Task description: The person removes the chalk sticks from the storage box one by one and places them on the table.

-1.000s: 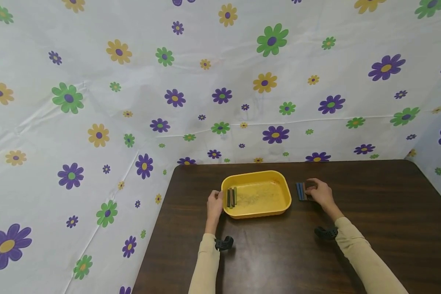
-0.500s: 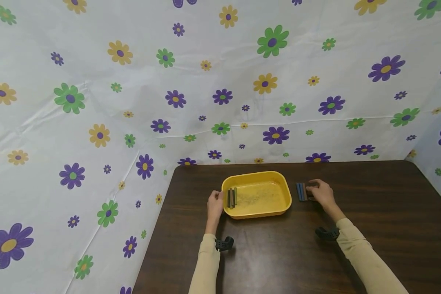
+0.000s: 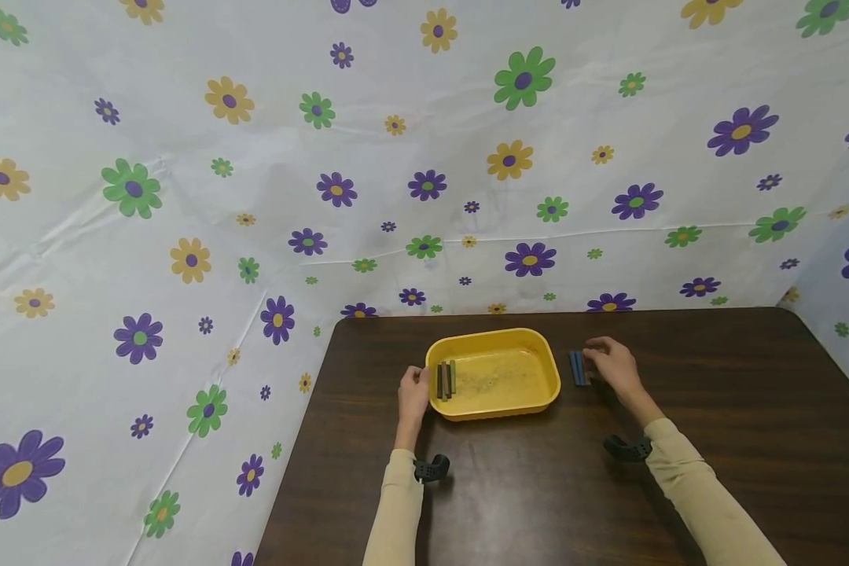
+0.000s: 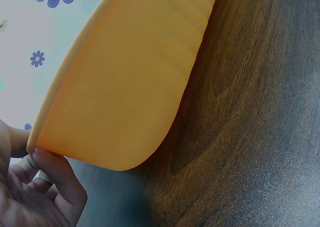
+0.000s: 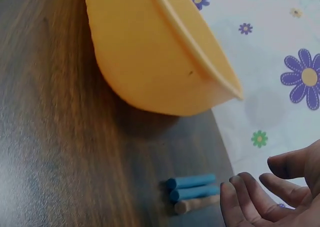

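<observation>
My left hand (image 3: 413,391) pinches the left rim of a yellow plastic tub (image 3: 498,411) between thumb and fingers, as the left wrist view also shows. Inside the tub, at its left end, lie several dark and olive-green sticks (image 3: 453,377) side by side. To the right of the tub, two blue chalk-like sticks (image 5: 192,181) and a brown one (image 5: 192,204) lie together on the table. My right hand (image 3: 614,366) hovers at the brown stick, covering part of it in the head view. Its thumb and fingers are apart, with nothing seen between them.
The dark wood-grain table (image 3: 509,487) ends at a far edge against a white flowered sheet (image 3: 396,157). More sheet hangs along the left and right sides. Both wrists wear a black band with a camera mount (image 3: 431,468).
My right hand shifted slightly right, then came back left, and its fingers now cover more of the brown stick. The left hand and the tub have stayed in place.
</observation>
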Available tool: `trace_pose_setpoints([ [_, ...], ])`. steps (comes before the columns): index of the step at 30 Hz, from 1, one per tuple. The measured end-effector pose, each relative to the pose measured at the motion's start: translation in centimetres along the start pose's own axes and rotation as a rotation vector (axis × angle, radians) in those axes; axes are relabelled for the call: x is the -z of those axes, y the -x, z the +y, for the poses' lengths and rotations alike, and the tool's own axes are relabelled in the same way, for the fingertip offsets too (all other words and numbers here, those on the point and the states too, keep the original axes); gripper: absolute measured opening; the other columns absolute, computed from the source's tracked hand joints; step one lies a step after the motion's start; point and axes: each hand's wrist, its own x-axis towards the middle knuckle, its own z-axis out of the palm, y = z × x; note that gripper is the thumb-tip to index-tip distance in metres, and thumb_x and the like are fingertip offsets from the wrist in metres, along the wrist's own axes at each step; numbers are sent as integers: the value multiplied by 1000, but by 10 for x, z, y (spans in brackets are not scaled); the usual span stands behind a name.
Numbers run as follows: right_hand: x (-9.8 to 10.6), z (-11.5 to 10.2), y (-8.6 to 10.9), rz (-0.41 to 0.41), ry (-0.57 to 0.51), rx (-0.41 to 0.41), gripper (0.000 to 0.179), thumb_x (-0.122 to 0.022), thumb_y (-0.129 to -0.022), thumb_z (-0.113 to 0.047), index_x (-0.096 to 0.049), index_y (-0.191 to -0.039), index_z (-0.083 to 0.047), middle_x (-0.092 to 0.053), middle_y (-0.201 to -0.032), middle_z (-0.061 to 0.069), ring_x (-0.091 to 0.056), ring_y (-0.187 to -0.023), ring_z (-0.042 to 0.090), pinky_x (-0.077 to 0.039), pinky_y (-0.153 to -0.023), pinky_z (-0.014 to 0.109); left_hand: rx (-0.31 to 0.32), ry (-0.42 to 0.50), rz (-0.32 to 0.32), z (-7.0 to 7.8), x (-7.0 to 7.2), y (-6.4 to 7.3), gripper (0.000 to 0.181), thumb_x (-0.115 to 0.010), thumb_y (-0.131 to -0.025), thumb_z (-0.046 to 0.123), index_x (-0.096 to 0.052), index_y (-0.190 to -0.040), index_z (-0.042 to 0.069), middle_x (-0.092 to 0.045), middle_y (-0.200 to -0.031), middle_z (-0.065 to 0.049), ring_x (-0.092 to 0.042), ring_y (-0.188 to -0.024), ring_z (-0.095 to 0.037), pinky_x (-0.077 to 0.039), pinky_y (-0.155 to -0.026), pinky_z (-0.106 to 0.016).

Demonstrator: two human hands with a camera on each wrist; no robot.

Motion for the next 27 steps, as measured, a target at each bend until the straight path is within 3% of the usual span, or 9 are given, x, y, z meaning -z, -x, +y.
trace_pose_setpoints([
  [7,-2,-15,6,-33,-30,-25,44,-49,-110,-19,-48,-143,11,-58,-130,34,-62,-114,43,-57,-91,47,-4,7,-7,0,1,0,26,-52,-111,24,-60,-102,1,-48,-73,-4,-43,-55,-14,-39,-52,-29],
  [14,-10,-29,12,-70,-70,-2,46,-49,-111,-21,-48,-143,10,-61,-128,33,-65,-110,41,-60,-85,40,19,13,-21,-1,1,0,28,-51,-111,26,-61,-105,0,-45,-69,-2,-41,-52,-12,-38,-51,-27],
  [20,-18,-40,16,-96,-136,-3,44,-50,-110,-18,-47,-144,10,-59,-130,33,-64,-115,42,-59,-86,37,16,2,-23,-2,0,1,29,-50,-112,26,-60,-107,-1,-46,-71,-3,-42,-53,-13,-39,-51,-27],
  [27,-29,-54,19,-120,-165,-5,43,-51,-110,-18,-48,-143,10,-60,-128,32,-64,-113,41,-57,-92,46,-7,-5,-8,0,1,-1,29,-51,-111,25,-60,-106,-3,-48,-75,-4,-45,-57,-14,-40,-53,-27],
])
